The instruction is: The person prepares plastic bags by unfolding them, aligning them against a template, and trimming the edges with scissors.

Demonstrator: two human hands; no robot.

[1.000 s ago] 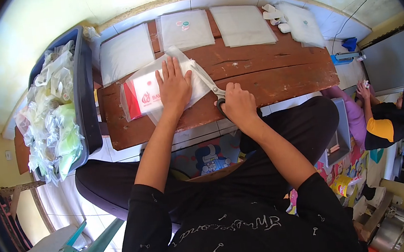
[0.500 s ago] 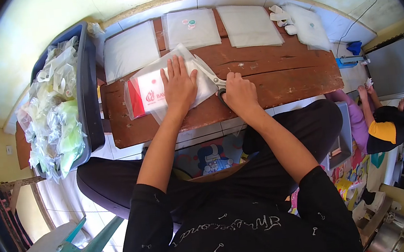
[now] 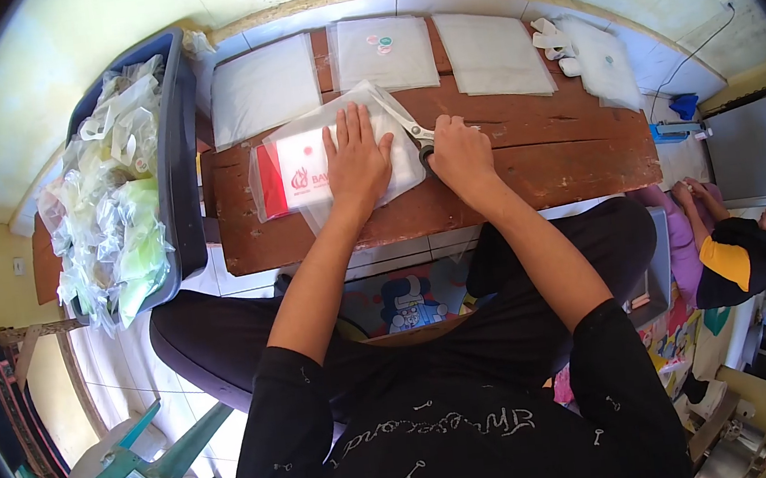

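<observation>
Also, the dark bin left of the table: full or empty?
Full, at least on top: clear plastic bags pile up in the bin and hide its left rim. Depth hidden.

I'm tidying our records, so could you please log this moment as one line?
left hand: flat on plastic bags | right hand: holding scissors at bags' edge | stacks: table's far side | tub: left of table

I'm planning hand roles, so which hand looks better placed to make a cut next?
Probably the right hand: it grips the scissors, whose blades lie by the right edge of the clear plastic. The left hand is spread flat on top, apparently steadying it.
</observation>
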